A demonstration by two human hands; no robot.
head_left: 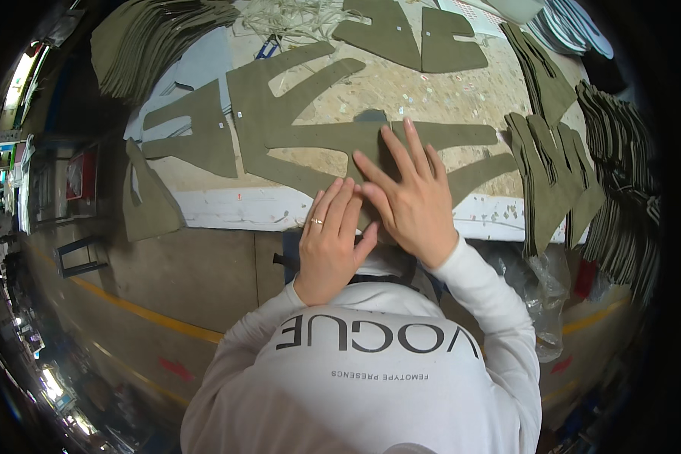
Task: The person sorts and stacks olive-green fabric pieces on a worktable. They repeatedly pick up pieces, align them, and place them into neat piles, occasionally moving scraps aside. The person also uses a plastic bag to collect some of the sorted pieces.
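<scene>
At the left end of the tabletop [321, 110], a thick stack of olive pieces [159, 49] is overhanging the far left corner, and pale sheets [204, 60] are lying just beside it. A single olive panel [155, 200] is drooping over the near left corner; a slotted olive panel [218, 136] is lying to its right. Next, a forked olive piece [251, 125] is spreading its arms rightward, and a tangle of pale cord [287, 19] is lying near the far edge, a small blue tool [267, 48] beside it.

Near the middle of the near edge, my left hand [333, 234] is resting palm down, fingers extended and close together, thumb apart. My right hand [415, 197] is lying beside it, fingers spread over the olive workpiece [443, 135], whose arms are pointing right. Both hands are touching olive fabric from above; I cannot tell whether either is pinching it.

Farther right, layered olive strips [545, 181] are hanging over the near edge, a thicker olive stack [620, 189] is draping off the right end, and whitish-blue layers [571, 26] are sitting by the far right corner.
</scene>
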